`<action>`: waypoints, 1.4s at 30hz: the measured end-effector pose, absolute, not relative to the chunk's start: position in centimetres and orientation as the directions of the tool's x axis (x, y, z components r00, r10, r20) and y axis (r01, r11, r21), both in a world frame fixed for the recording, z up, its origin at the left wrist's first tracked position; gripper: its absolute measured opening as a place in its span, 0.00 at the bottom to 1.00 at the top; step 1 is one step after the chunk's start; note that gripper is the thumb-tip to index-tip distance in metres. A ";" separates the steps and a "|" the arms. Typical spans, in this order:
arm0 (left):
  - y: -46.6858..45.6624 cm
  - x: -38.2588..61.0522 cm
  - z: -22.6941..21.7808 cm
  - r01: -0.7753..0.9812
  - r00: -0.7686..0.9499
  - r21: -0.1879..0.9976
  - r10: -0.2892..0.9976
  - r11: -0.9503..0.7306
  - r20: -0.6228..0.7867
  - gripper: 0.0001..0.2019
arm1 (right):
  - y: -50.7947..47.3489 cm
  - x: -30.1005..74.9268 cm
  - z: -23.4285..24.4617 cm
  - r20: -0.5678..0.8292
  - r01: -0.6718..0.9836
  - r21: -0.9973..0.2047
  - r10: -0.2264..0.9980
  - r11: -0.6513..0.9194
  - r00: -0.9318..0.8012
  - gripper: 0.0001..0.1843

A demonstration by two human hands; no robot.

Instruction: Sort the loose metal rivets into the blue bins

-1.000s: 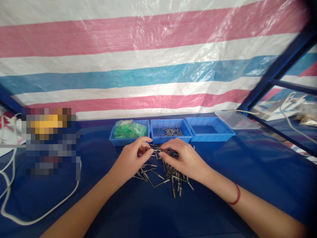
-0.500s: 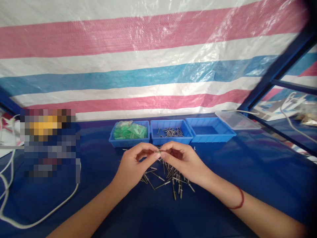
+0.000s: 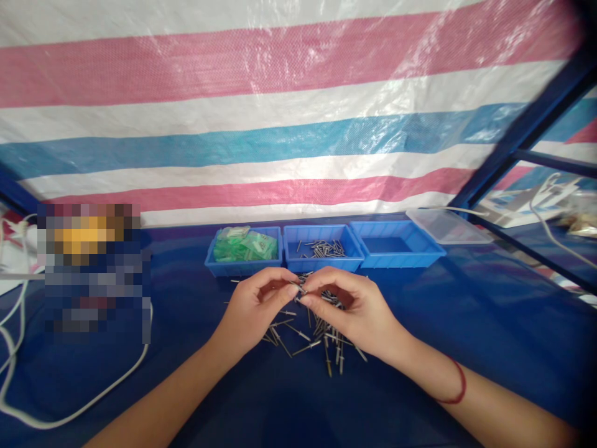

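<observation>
Both hands are raised just above the bench (image 3: 443, 323), fingertips nearly meeting. Left hand (image 3: 249, 311): thumb and forefinger closed in a pinch on a small metal rivet (image 3: 299, 289), remaining fingers curled. Right hand (image 3: 364, 311): thumb and forefinger brought close together at the same piece, with a narrow gap; cannot tell whether they grip it. A red band (image 3: 461, 389) circles the right wrist.

Loose rivets (image 3: 321, 326) lie scattered on the bench below and between the hands, pointing in mixed directions; part of the pile is hidden by the right hand.

Beyond the hands, three blue bins stand in a row. Left bin (image 3: 233, 269), past the left hand: green packets (image 3: 242, 247). Middle bin (image 3: 326, 262), straight ahead of the fingertips: more rivets. Right bin (image 3: 403, 258): past the right hand, near a translucent lid (image 3: 450, 227).
</observation>
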State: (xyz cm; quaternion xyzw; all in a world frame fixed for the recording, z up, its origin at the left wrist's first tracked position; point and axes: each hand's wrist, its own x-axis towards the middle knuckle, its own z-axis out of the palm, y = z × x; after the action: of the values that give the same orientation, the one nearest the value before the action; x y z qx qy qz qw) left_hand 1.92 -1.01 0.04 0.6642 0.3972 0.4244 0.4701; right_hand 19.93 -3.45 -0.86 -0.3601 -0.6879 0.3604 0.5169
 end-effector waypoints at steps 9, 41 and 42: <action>0.0 0.3 0.5 0.571 0.480 0.642 0.842 -0.512 0.246 0.16 | -0.5 23.2 -0.2 0.712 0.586 -0.518 0.694 0.622 -0.106 0.03; 0.9 -1.2 0.8 0.853 0.521 -0.031 0.852 -0.520 0.044 0.12 | -1.7 22.6 0.0 0.266 0.718 -0.251 0.759 0.650 -0.594 0.08; 0.9 -1.2 0.8 0.851 0.524 -0.012 0.850 -0.525 0.048 0.12 | -1.7 22.6 0.0 0.277 0.714 -0.255 0.757 0.652 -0.592 0.08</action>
State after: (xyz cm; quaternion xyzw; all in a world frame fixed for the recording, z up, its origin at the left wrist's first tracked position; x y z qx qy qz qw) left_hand -1.24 0.91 0.78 0.8729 0.4873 0.0181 -0.0169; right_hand 22.60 -1.70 -0.04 -0.4130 -0.8903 0.0584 0.1825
